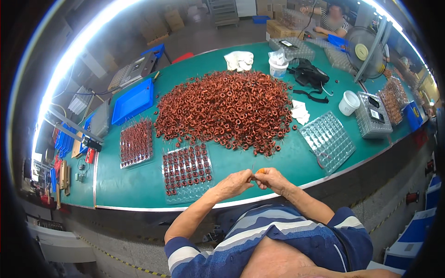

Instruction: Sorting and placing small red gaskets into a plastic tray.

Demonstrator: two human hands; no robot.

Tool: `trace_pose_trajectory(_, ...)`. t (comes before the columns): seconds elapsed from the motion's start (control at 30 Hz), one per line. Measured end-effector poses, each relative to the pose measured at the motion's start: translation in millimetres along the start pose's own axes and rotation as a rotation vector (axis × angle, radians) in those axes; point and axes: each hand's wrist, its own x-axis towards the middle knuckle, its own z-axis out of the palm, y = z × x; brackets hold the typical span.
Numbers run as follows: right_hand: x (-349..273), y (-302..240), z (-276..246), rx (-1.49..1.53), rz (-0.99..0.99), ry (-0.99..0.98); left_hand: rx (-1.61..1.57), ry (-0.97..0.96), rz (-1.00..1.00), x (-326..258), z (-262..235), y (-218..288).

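My left hand (237, 183) and my right hand (274, 180) meet just above the table's near edge, their fingers pinched together. Between the fingertips is a small wire-leaded part, mostly hidden, with a thin lead pointing up. An orange cover sits on one fingertip of my right hand. Beyond the hands spreads a large heap of copper-red ring coils (225, 109). Left of my left hand lies a clear plastic tray (187, 195), filled with rows of ring coils except for its nearest pockets. Further left, another clear tray (135, 164) is packed with upright coils.
To the right lies a clear tray (328, 142) with bare pockets. A blue bin (133, 101) is at the left. White cloths, a lidded tub (278, 69), a black bag (309, 74), a white cup (348, 103) and stacked trays (373, 121) stand beyond. A person (334, 21) sits far right.
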Motion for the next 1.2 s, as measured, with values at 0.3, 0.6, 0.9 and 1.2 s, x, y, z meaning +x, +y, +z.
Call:
trace_pose_trajectory(0.3, -4.2, -52.3, 34.0, -0.492, -0.481, 0.430, -0.735, 0.488, -0.080, 14.1, 14.1, 7.1)
trace_pose_trajectory(0.6, 6.4, -38.6, 17.6, -0.180, -0.347, 0.110, -1.083, 0.533, -0.053, 7.5, 32.2, 20.1)
trace_pose_trajectory(0.9, 21.7, -15.5, 21.9, -0.235, -0.395, 0.182, -1.205, 0.664, -0.168, 10.0, 60.6, -5.7)
trace_pose_trajectory(1.2, 38.1, 0.7, -87.2, -1.120, -0.526, 0.618, -0.872, 1.093, -0.410, -117.1, 29.7, -118.2)
